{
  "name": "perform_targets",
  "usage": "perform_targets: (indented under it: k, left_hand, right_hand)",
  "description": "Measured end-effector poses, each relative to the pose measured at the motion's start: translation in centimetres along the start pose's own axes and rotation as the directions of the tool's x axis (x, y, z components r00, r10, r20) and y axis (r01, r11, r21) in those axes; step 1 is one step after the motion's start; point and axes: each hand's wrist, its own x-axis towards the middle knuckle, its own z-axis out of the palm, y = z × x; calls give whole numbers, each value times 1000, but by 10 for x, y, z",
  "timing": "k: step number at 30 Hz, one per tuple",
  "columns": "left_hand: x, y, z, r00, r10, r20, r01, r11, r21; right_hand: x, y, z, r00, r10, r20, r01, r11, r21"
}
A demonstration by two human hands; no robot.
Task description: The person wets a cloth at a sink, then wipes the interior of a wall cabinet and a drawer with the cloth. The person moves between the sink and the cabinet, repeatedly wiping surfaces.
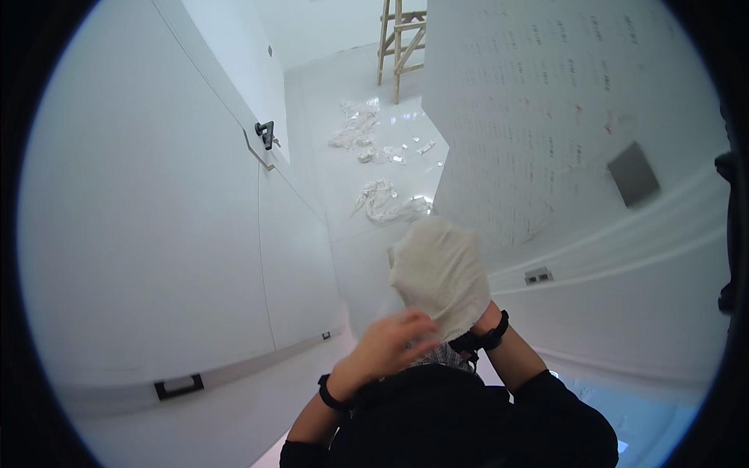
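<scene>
A cream cloth (442, 275) is draped over my right hand (487, 319), hiding the fingers and most of the palm; the hand carries it in front of my body. My left hand (398, 342) is blurred beside the cloth's lower left edge. Its thumb and fingers are apart, and nothing shows between them. Whether its fingertips touch the cloth cannot be told. Each wrist has a black band, and a dark object (465, 345) hangs near the right one.
At left is a white door with a black lever handle (266, 134) and keys. Crumpled plastic sheeting (383, 202) lies on the glossy floor. A wooden stepladder (399, 52) stands beyond. To the right, a wall panel (526, 117) bears printed marks; a socket (538, 275) sits lower.
</scene>
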Motion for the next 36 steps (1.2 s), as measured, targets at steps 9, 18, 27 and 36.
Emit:
perform_targets:
  k: [9, 18, 27, 36]
  left_hand:
    - [138, -217, -147, 814, -460, -355, 288, 850, -442]
    - [317, -293, -270, 936, -350, 27, 335, 867, -368]
    - [476, -389, -356, 916, -394, -75, 293, 785, -547]
    - [577, -477, -531, 624, -636, -454, 23, 597, -802]
  right_hand:
    - [191, 39, -5, 950, 303, 83, -211, 423, 881]
    - [267, 131, 3, 730, 647, 221, -232, -70, 970]
    - [367, 257, 18, 656, 725, 209, -41, -243, 969]
    - [570, 383, -49, 809, 588, -2, -234, 324, 917]
